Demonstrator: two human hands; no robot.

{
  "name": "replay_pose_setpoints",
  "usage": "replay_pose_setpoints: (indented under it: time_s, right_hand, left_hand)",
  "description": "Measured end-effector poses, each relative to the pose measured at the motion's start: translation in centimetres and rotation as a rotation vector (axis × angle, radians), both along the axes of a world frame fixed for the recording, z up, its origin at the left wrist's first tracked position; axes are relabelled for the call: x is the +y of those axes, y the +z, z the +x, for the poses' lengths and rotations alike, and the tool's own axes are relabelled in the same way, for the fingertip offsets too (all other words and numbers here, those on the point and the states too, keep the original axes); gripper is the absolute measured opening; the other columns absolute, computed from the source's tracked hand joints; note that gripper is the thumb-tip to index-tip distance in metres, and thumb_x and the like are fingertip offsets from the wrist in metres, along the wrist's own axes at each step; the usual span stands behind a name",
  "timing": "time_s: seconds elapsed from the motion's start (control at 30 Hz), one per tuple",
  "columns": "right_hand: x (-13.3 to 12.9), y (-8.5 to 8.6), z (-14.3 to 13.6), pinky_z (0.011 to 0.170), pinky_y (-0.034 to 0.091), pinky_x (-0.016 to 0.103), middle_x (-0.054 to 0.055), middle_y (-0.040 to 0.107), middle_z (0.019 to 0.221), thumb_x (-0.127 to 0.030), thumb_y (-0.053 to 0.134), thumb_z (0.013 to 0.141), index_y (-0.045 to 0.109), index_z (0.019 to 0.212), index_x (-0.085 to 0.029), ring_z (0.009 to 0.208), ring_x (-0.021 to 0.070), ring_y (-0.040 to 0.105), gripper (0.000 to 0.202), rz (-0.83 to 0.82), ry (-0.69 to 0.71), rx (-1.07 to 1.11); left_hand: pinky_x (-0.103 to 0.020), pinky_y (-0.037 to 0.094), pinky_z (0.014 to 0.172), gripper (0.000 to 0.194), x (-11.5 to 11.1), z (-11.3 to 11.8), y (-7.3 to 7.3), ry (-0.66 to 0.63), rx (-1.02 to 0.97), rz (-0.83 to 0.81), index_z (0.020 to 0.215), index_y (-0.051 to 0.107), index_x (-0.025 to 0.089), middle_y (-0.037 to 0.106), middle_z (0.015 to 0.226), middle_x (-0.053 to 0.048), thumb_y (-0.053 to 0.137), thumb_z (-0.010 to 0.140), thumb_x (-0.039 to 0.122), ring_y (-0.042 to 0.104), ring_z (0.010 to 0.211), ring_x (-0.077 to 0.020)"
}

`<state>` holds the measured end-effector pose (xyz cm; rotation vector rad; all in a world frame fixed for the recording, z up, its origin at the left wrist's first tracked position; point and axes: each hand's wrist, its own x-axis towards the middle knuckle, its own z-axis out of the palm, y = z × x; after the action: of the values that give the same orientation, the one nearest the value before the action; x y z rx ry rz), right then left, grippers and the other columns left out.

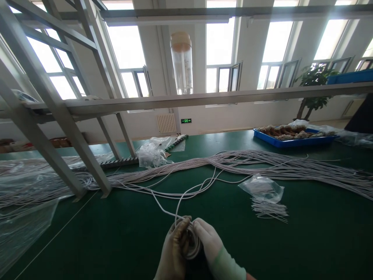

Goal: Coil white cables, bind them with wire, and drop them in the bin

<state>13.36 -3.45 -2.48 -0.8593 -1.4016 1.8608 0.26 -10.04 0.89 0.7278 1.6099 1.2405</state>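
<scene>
Both hands wear white gloves and meet at the bottom middle of the head view. My left hand [175,249] has its fingers wrapped round a small coil of white cable [192,252]; its glove fingers look brownish. My right hand [211,249] pinches the same coil from the right side. From the coil, a loose length of cable [166,212] runs up and away to the long bundle of pale cables [186,165] lying across the green table [122,237]. The inside of the coil is dark and partly hidden by the fingers.
Short white pieces [269,210] lie by a clear plastic bag [264,188] at the right. Behind are a blue tray [294,143] and crumpled plastic [154,153]. Metal shelf posts [96,167] stand at the left. A bottle [182,66] rests on the raised shelf [233,95].
</scene>
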Motion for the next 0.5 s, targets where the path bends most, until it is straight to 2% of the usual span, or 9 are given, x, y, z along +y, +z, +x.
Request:
replay_pose_setpoints:
  time_s: [0.07,0.17,0.27,0.37,0.43,0.5]
  right_hand:
    - [-0.4,-0.3,0.0,0.072,0.051,0.034,0.004,0.06,0.088,-0.066,0.045,0.094,0.058,0.09,-0.022,0.081,0.0222,0.059,0.046,0.127,-0.027,-0.135]
    - [-1.0,-0.8,-0.1,0.071,0.051,0.034,0.005,0.062,0.092,-0.063,0.037,0.1,0.059,0.094,-0.024,0.084,0.0237,0.061,0.045,0.278,-0.087,-0.337]
    - [-1.4,-0.6,-0.2,0.07,0.052,0.034,0.006,0.062,0.092,-0.059,0.031,0.103,0.059,0.095,-0.024,0.085,0.0242,0.061,0.045,0.325,-0.123,-0.406]
    - [-1.7,0.1,-0.2,0.07,0.052,0.034,0.007,0.061,0.093,-0.058,0.029,0.104,0.059,0.097,-0.024,0.085,0.0243,0.061,0.046,0.334,-0.158,-0.417]
    - [-1.8,0.7,-0.3,0.071,0.051,0.035,0.007,0.06,0.093,-0.058,0.029,0.104,0.059,0.096,-0.024,0.086,0.0246,0.06,0.046,0.361,-0.19,-0.46]
    - [-1.9,1.4,-0.3,0.073,0.051,0.036,0.008,0.061,0.095,-0.054,0.029,0.105,0.06,0.097,-0.023,0.089,0.0253,0.06,0.045,0.378,-0.206,-0.5]
  left_hand:
    - [-0.051,0.035,0.118,0.05,0.0,0.1,0.0,-0.011,0.055,-0.006,0.127,0.062,0.016,0.057,0.139,-0.016,0.076,0.078,0.012,0.049,0.134,-0.0354]
    - [-0.049,0.033,0.119,0.052,0.1,0.0,-0.4,-0.052,0.033,0.004,0.13,0.06,0.019,0.052,0.146,-0.014,0.073,0.08,0.012,0.046,0.138,-0.0336]
    - [-0.049,0.03,0.121,0.052,0.3,-0.5,-1.2,-0.085,0.029,0.029,0.13,0.06,0.018,0.052,0.146,-0.016,0.073,0.08,0.014,0.045,0.139,-0.0351]
    - [-0.053,0.025,0.123,0.055,0.7,-1.4,-1.9,-0.179,0.142,0.048,0.129,0.061,0.018,0.054,0.145,-0.016,0.075,0.077,0.018,0.044,0.14,-0.037]
    - [-0.053,0.03,0.122,0.058,1.1,-1.8,-2.2,-0.25,0.156,0.09,0.134,0.057,0.021,0.052,0.149,-0.013,0.07,0.078,0.022,0.044,0.14,-0.0354]
    - [-0.049,0.042,0.115,0.057,1.5,-1.8,-2.1,-0.273,0.129,0.108,0.135,0.054,0.021,0.052,0.148,-0.014,0.066,0.08,0.027,0.049,0.137,-0.0339]
